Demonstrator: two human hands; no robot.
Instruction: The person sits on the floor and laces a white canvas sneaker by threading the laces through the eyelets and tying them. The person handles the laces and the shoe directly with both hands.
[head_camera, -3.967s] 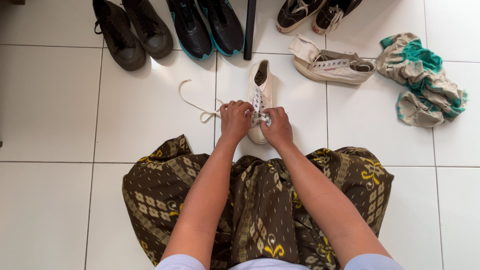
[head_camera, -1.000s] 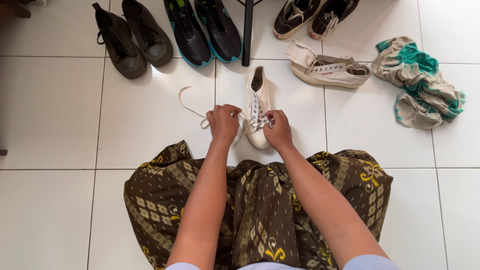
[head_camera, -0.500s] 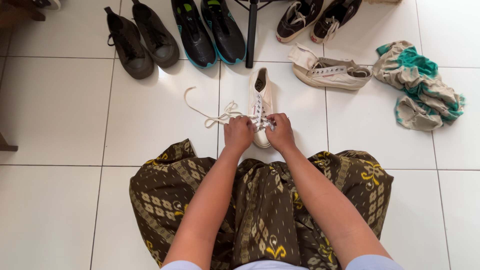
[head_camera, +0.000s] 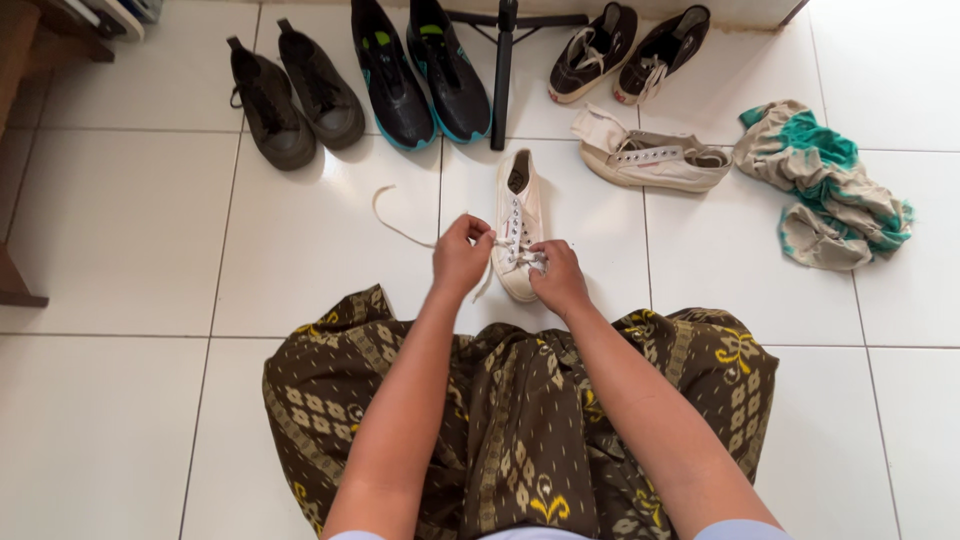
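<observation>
A white sneaker stands on the white tiled floor, toe toward the person, just in front of a brown and yellow patterned skirt. The left hand is just left of the shoe, its fingers closed around a white lace that trails away to the left across the tile. The right hand rests at the toe end of the shoe, fingers pinched on the lace where it crosses the eyelets; how tightly cannot be told.

Along the far edge of the floor, shoes stand in a row: a pair of dark olive shoes at the left, then a pair of black sneakers with teal soles, then a black pole standing upright on thin black legs, then a pair of black low shoes with white laces. Just behind and to the right of the white sneaker, a second white sneaker lies on its side with its tongue folded out. Farther right a crumpled cloth, beige with green patches, lies on the floor. A piece of wooden furniture shows at the left edge.
</observation>
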